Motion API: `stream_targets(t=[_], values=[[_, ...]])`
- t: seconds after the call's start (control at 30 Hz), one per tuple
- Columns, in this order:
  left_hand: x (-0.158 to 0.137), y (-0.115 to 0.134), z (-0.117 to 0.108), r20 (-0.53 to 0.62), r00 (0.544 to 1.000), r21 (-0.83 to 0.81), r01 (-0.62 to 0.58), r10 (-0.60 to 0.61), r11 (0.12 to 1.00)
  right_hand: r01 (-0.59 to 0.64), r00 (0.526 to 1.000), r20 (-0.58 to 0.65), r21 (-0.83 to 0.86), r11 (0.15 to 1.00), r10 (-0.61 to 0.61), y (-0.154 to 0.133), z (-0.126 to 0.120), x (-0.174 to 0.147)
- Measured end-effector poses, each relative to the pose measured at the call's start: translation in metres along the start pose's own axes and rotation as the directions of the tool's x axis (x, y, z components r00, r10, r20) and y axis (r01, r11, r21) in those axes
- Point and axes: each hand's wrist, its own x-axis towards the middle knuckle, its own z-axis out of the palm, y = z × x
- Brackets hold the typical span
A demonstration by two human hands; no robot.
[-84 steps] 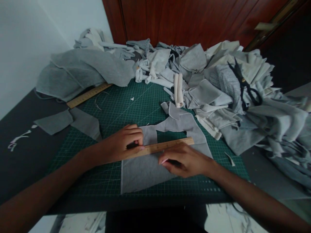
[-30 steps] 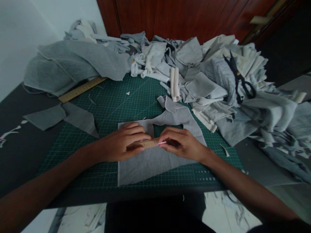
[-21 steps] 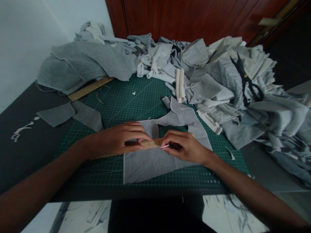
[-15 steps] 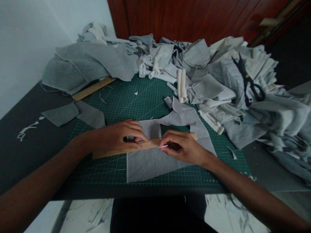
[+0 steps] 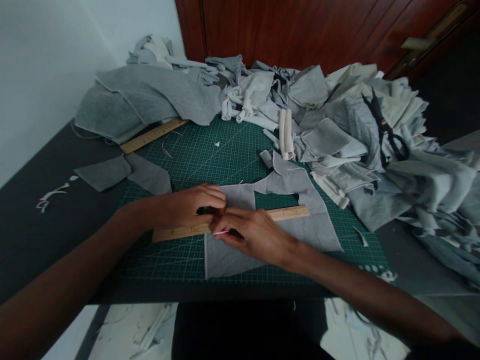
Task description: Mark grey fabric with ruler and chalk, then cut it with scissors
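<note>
A wooden ruler lies slantwise across a cut piece of grey fabric with an opening in it. My left hand rests on the ruler, fingers bent and pressing it down against the fabric. In my right hand a thin pink pen-like stick is pinched, its tip at the ruler's lower edge. The two hands meet near the fabric's left side, and the right one covers the middle of the ruler. Any line on the fabric is too faint to make out.
A green cutting mat lies under the work. Heaped grey and cream fabric fills the back and right, with black scissors on top. A second wooden ruler and grey scraps lie at the left.
My right hand has slid left along the ruler with the pink stick, closing up to my left hand. The whole view has shifted slightly; the ruler and fabric look unmoved on the mat.
</note>
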Motion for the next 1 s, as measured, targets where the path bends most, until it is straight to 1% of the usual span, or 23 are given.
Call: stream_targets(t=[0.1,0.23,0.3,0.47,0.6,0.73,0.87,1.0], values=[[-0.002,0.0,0.0,0.014,1.0,0.009,0.007,-0.008,1.0,-0.01,1.0,0.017,-0.006,1.0,0.01,-0.002,0.003,0.003],[-0.004,-0.002,0.001,0.013,1.0,0.03,0.008,-0.009,1.0,-0.023,0.999,0.021,-0.103,0.994,0.025,-0.005,0.005,0.005],[-0.003,-0.002,0.001,0.01,1.0,0.035,0.005,-0.005,0.999,-0.026,0.999,0.041,-0.153,0.988,0.032,-0.008,0.004,0.007],[-0.002,-0.002,0.001,0.027,1.0,0.046,0.002,-0.004,0.999,-0.036,0.991,0.117,-0.257,0.966,0.068,-0.018,-0.003,0.01],[-0.003,-0.003,0.0,0.035,0.999,0.043,-0.005,0.003,0.999,-0.067,0.984,0.14,-0.287,0.955,0.111,-0.02,-0.012,0.007],[-0.004,-0.002,0.0,0.055,0.998,0.032,0.006,-0.008,0.999,-0.1,0.983,0.122,-0.252,0.963,0.134,-0.011,-0.023,-0.008],[-0.005,-0.002,0.001,0.05,0.998,0.051,0.027,-0.029,0.998,-0.088,0.993,0.052,-0.236,0.968,0.104,0.002,-0.036,-0.028],[-0.005,-0.004,0.001,0.057,0.998,0.049,0.03,-0.033,0.998,-0.098,0.995,0.004,-0.257,0.961,0.102,0.011,-0.05,-0.045]])
